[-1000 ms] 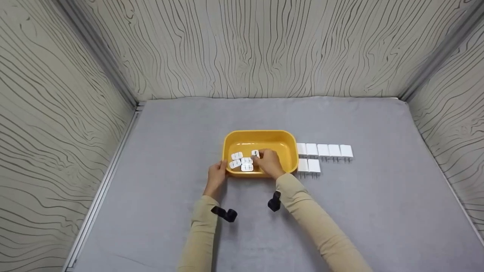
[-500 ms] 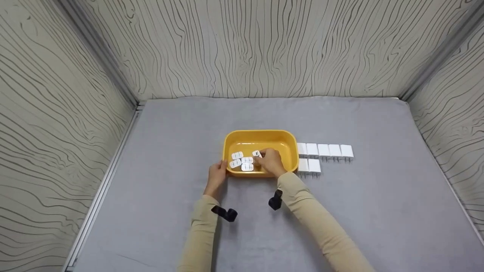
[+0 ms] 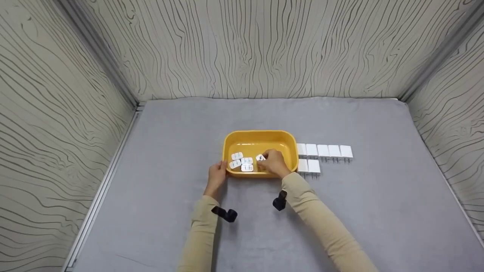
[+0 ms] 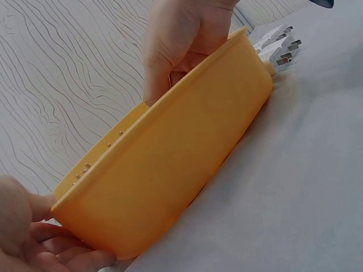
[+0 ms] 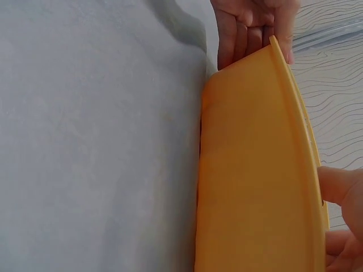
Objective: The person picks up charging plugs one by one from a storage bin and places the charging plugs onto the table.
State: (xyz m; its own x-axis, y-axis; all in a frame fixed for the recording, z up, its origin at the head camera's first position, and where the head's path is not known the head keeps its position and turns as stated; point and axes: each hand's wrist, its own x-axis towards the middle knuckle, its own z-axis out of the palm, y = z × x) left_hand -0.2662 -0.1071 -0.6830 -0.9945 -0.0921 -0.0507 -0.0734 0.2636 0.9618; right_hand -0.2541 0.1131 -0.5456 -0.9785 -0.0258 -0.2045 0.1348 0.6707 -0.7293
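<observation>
1. Three patterned wall panels (image 3: pixel 242 45) are counted, at 9, 12 and 3 o'clock of the bench.
2. One bench (image 3: pixel 170 132) is covered with gray cloth.
3. One yellow bin (image 3: pixel 261 132) is set upright near the middle of the bench.
4. Two tan sleeves (image 3: pixel 319 226) are seen, coming in from 5 and 7 o'clock.
5. Two hands are counted. The bin's edge is gripped at 8 o'clock by the left hand (image 3: pixel 217 176), thumb over the rim and fingers against the outer wall. One white plug (image 3: pixel 260 157) is pinched by the right hand (image 3: pixel 275 163) inside the bin, close to its center.
6. Two black wrist cameras (image 3: pixel 230 215) are worn, one on each arm.
7. Twelve white plugs are visible in all. Besides the pinched one, four loose plugs (image 3: pixel 247 160) lie inside the bin toward 8 o'clock. Seven are lined up just beside it at 3 o'clock: a far row of five (image 3: pixel 323 150) and a near row of two (image 3: pixel 314 166), prongs pointed to 6 o'clock.
</observation>
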